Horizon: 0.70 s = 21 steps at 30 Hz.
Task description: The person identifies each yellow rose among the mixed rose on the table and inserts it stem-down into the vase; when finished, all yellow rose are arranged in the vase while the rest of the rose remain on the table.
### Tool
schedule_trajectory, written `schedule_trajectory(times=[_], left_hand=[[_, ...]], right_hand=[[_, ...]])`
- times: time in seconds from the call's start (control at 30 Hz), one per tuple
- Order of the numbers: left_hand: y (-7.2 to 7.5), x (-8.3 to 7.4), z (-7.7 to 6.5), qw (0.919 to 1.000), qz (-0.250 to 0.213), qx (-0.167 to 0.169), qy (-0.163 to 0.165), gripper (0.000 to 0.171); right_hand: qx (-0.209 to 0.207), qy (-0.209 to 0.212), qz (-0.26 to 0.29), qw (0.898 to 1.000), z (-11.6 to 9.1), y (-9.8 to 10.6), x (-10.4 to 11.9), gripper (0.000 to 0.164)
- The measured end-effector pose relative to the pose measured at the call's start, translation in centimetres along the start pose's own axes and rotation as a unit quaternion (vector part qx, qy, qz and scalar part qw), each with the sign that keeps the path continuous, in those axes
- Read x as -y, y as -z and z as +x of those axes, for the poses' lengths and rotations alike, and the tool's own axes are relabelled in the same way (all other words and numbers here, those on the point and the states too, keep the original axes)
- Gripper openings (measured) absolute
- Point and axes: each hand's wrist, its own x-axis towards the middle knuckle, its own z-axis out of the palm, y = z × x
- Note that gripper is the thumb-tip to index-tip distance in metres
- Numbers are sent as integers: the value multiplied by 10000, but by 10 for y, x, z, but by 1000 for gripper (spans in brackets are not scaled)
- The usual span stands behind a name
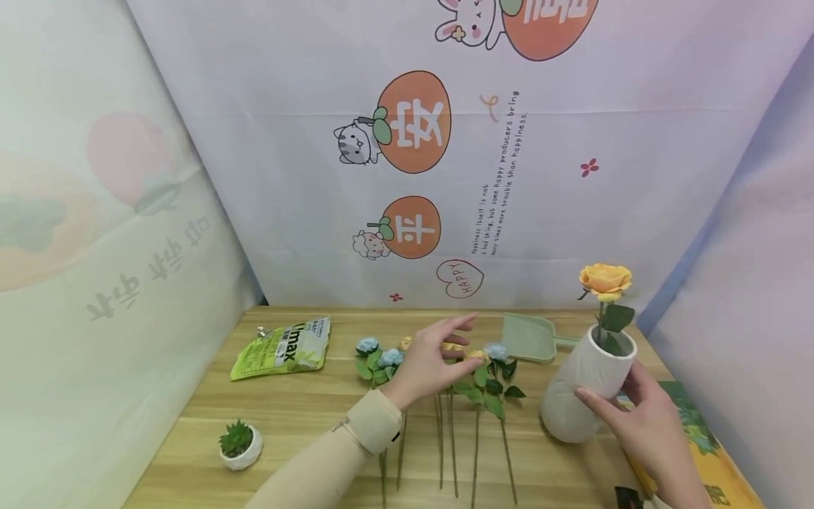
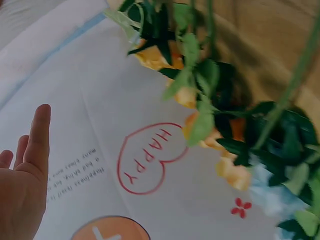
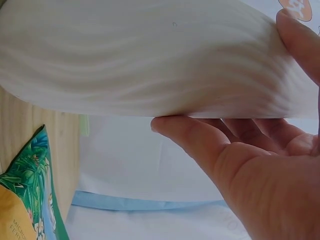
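Observation:
My right hand (image 1: 651, 420) grips a white vase (image 1: 581, 396) from the right, its thumb on the near side. A single yellow rose (image 1: 605, 283) with green leaves stands in the vase. The right wrist view shows fingers of that hand against the rippled vase wall (image 3: 150, 60). My left hand (image 1: 432, 360) hovers over several artificial roses lying in a row, blue (image 1: 367, 345) and yellow (image 1: 477, 355), their thin stems (image 1: 475, 452) toward me. Its fingers are loosely bent with nothing between them. In the left wrist view the left hand (image 2: 30, 170) appears apart from the blooms.
At the back left lies a green and white pouch (image 1: 280, 350). A small potted succulent (image 1: 240, 447) stands at the front left. Behind the vase is a pale green dustpan (image 1: 529, 338). A yellow and green printed bag (image 1: 706, 438) lies at the right edge.

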Motion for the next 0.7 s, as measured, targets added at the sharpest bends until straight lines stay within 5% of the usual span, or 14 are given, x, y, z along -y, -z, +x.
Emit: schedule_trajectory(times=[0.7], left_hand=[[32, 46, -82, 9921, 362, -60, 1197, 82]], right_hand=[[127, -111, -48, 9998, 2, 2, 1, 105]])
